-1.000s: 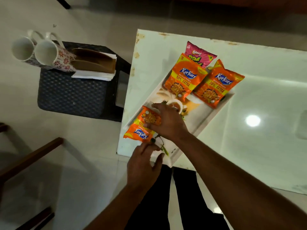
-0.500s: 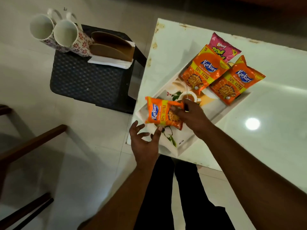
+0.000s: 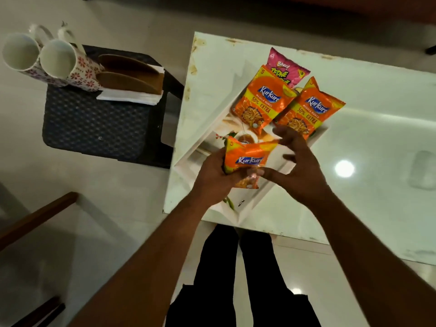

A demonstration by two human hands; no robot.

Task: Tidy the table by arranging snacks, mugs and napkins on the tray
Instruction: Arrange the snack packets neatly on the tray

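My left hand (image 3: 212,172) grips an orange Kurkure packet (image 3: 247,159) above the near half of the white printed tray (image 3: 250,206). My right hand (image 3: 298,166) hovers just right of the packet with fingers spread, its thumb near the packet's lower corner. Two more orange Kurkure packets (image 3: 263,102) (image 3: 308,109) and a pink Bingo packet (image 3: 286,70) lie on the tray's far end. Two floral mugs (image 3: 68,64) and a wooden napkin holder (image 3: 129,77) with white napkins (image 3: 128,96) stand on a dark stool to the left.
The tray lies on a glossy white table (image 3: 365,142) near its left corner. The dark woven stool (image 3: 99,123) stands on the floor beside the table. A wooden chair rail (image 3: 35,218) is at lower left. My legs are below the table edge.
The orange packet was lifted from the tray's near corner by my right hand and passed into my left hand. My right hand has let go and opened.
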